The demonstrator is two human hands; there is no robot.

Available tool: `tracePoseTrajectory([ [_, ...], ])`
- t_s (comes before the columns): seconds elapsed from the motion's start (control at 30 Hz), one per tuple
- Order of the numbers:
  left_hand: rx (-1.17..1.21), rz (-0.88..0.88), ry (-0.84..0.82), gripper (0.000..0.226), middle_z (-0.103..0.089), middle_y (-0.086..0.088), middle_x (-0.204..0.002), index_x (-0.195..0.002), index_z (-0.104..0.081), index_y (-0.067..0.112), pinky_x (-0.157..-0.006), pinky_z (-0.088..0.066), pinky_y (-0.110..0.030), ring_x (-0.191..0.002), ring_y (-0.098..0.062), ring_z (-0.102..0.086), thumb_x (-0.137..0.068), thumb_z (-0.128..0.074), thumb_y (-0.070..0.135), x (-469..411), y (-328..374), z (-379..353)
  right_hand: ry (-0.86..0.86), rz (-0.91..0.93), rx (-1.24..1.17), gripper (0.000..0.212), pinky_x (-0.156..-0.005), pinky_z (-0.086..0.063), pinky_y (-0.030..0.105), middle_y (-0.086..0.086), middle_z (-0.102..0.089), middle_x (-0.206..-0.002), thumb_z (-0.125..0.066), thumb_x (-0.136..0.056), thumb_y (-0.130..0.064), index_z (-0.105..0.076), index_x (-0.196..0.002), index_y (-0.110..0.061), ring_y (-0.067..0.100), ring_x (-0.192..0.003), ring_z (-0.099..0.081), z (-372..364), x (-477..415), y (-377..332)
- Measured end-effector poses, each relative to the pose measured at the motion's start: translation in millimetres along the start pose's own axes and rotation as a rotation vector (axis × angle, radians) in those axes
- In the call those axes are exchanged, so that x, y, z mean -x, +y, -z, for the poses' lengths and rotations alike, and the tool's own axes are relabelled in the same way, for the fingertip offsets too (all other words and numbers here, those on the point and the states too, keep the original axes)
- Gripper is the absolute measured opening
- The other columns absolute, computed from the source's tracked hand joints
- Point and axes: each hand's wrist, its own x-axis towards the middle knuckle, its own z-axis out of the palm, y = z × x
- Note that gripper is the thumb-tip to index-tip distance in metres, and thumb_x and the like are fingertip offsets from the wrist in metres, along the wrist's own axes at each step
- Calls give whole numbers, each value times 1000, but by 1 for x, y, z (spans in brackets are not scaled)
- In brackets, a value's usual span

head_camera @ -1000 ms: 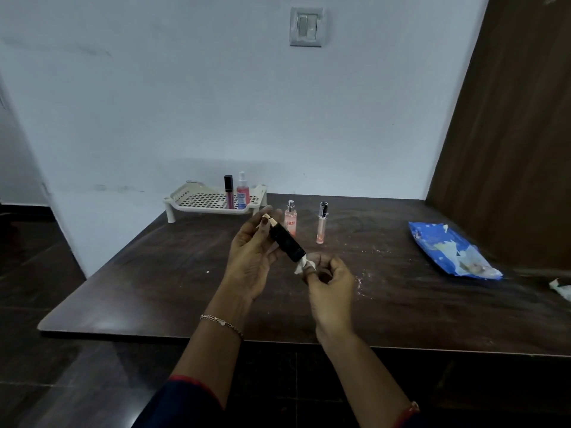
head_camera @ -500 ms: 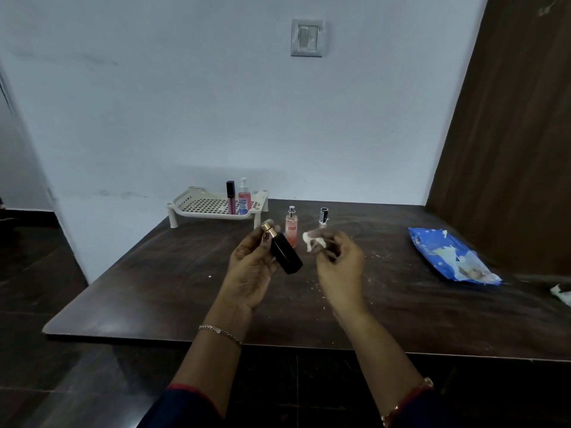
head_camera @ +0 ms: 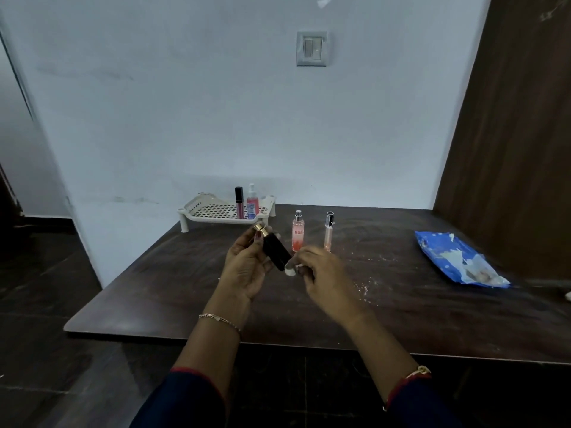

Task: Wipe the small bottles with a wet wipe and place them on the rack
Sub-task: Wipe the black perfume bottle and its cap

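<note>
Risk, as judged: the black bottle (head_camera: 276, 253) was tilted in mid-air over the table (head_camera: 401, 310), gold cap toward the rack (head_camera: 213, 209), with only its upper half inside the hand. A hard drag of the wipe on the free lower end could twist it loose, and a damp, glossy body would likely be slippery. A drop there could knock over the 2 bottles standing just behind: the pink perfume bottle (head_camera: 298, 231) and the slim clear bottle (head_camera: 329, 231), both upright on the table and near each other. The wet wipe (head_camera: 290, 270) was a very small wad, so it could also slip from the pinch. The rack's right end already carried a lip gloss tube (head_camera: 238, 202) and a pink spray bottle (head_camera: 251, 202), upright and close together, so a careless placement could tip either.

Grip: the left hand (head_camera: 247, 267) was curled round the black bottle's upper body near the cap, fingers closed on it and lower end protruding. The right hand (head_camera: 324, 279) was blurred, fingers curled and pinching the wipe at the bottle's lower end. I could not tell whether the wipe touched it or sat just beside it.

A blue wipes pack (head_camera: 457, 261) lay well apart, to the right.
</note>
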Motion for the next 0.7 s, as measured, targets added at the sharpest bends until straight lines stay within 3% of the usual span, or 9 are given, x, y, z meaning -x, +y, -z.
tracePoseTrajectory([
  [0.1, -3, -10, 37, 20, -73, -6, -92, -100, -63, 13, -62, -59, -36, -84, -19, -72, -91, -49, 2, -8, 12, 0, -94, -15, 40, 26, -85, -50, 31, -5, -64, -102, -63, -81, 2, -70, -96, -18, 11, -93, -58, -4, -9, 4],
  [0.2, -99, -46, 57, 19, -72, -5, -92, -103, -62, 13, -69, -58, -40, -88, -20, -69, -90, -53, 4, -21, 26, -2, -115, -11, 16, 23, -83, -51, 36, -2, -65, -102, -62, -83, 0, -70, -96, -17, 15, -94, -59, -15, -21, 5],
  [0.27, -190, -80, 87, 24, -68, -6, -97, -113, -59, 9, -77, -55, -41, -94, -22, -65, -90, -54, 4, -32, 38, 1, -129, 1, 9, 23, -83, -52, 36, 0, -66, -102, -62, -83, 1, -71, -96, -17, 15, -94, -61, -25, -33, 5],
  [0.33, -277, -108, 125, 30, -65, -8, -104, -120, -56, 5, -76, -56, -38, -95, -23, -63, -90, -54, 4, -47, 54, 7, -141, -1, -19, 23, -83, -53, 33, 1, -66, -102, -63, -82, 1, -71, -96, -16, 14, -92, -62, -36, -48, 7],
  [0.43, -438, -170, 172, 28, -64, -10, -101, -118, -56, 2, -63, -57, -28, -89, -21, -62, -90, -55, 3, -77, 83, 23, -123, -87, -138, 17, -84, -52, 28, 1, -67, -102, -65, -83, -7, -72, -96, -15, 12, -92, -62, -57, -72, 12],
  [0.5, -546, -213, 204, 26, -64, -11, -103, -116, -58, 2, -65, -53, -27, -93, -21, -61, -90, -57, 4, -103, 101, 32, -132, -140, -201, 16, -84, -52, 25, 0, -68, -102, -66, -83, -9, -72, -97, -15, 10, -93, -63, -73, -90, 17],
  [0.7, -686, -220, 245, 14, -64, -13, -106, -100, -61, 11, -74, -52, -32, -95, -24, -61, -89, -58, 2, -174, 118, 60, -146, -123, -175, 19, -83, -53, 34, 1, -70, -100, -66, -80, -7, -71, -98, -13, 11, -92, -63, -122, -127, 35],
])
